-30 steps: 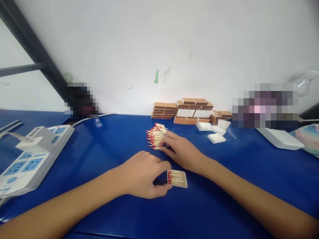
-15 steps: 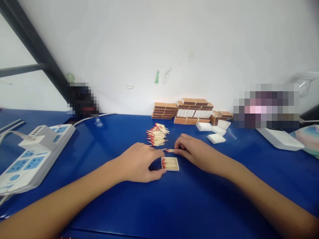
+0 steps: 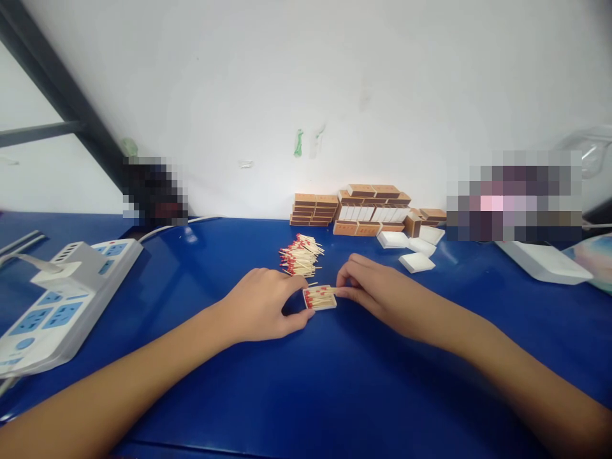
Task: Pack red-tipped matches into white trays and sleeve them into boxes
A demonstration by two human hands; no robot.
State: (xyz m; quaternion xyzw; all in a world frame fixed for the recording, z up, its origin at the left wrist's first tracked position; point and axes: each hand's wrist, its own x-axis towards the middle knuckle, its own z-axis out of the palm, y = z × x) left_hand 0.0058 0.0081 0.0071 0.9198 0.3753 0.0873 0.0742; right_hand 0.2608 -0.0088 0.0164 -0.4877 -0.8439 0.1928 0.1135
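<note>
My left hand (image 3: 270, 305) grips the left end of a small white matchbox tray (image 3: 321, 308) between thumb and forefinger. Red-tipped matches (image 3: 318, 298) lie in that tray, their heads toward the left. My right hand (image 3: 361, 280) pinches the plain ends of a few matches (image 3: 329, 291), with their red heads over the tray's far side. Just beyond the hands is a loose heap of matches (image 3: 301, 256), and a single match lies between heap and tray.
Brown matchboxes (image 3: 373, 228) are stacked against the wall. Several white trays (image 3: 417, 262) lie in front of them. A white power strip (image 3: 71, 306) with a plugged-in adapter sits at left. A larger white box (image 3: 542, 262) is at right.
My left hand has moved the tray slightly away from me, toward the matches in my right hand. Those matches have gone from the table beyond the tray to over it.
</note>
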